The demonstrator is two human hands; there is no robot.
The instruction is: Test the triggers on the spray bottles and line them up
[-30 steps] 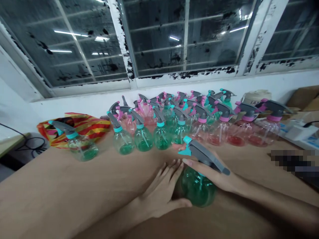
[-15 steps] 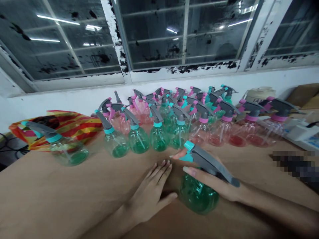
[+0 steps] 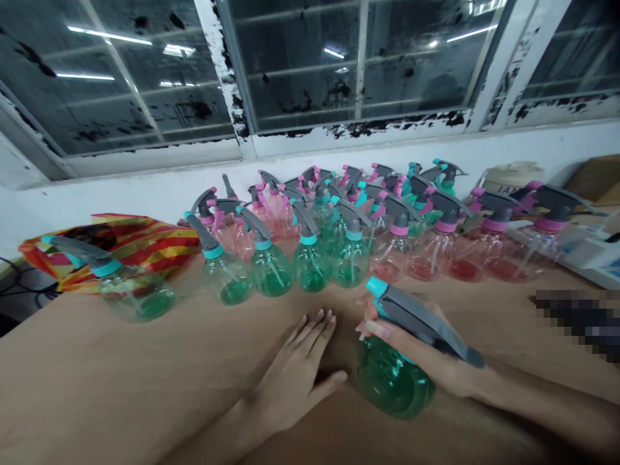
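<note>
A round green spray bottle (image 3: 394, 381) with a grey and turquoise trigger head is in my right hand (image 3: 436, 358). The fingers wrap round its neck, just under the spray head, and the bottle leans slightly. My left hand (image 3: 298, 374) lies flat on the wooden table (image 3: 145, 381), palm down with fingers stretched out, just left of that bottle and holding nothing. Beyond both hands stands a row of spray bottles, among them a green one (image 3: 312, 265) with a turquoise collar and a pink one (image 3: 438, 252) with a pink collar.
More pink and green spray bottles crowd behind the row, against the white wall. A lone green-tinted bottle (image 3: 138, 294) stands at left before a red-yellow striped bag (image 3: 159, 242). At right are a beige container (image 3: 513, 174), a white device (image 3: 591, 252) and a blurred dark object (image 3: 576, 320).
My right hand and its spray bottle have shifted slightly right. Its fingers have drawn closer together round the neck. My left hand stays where it was.
</note>
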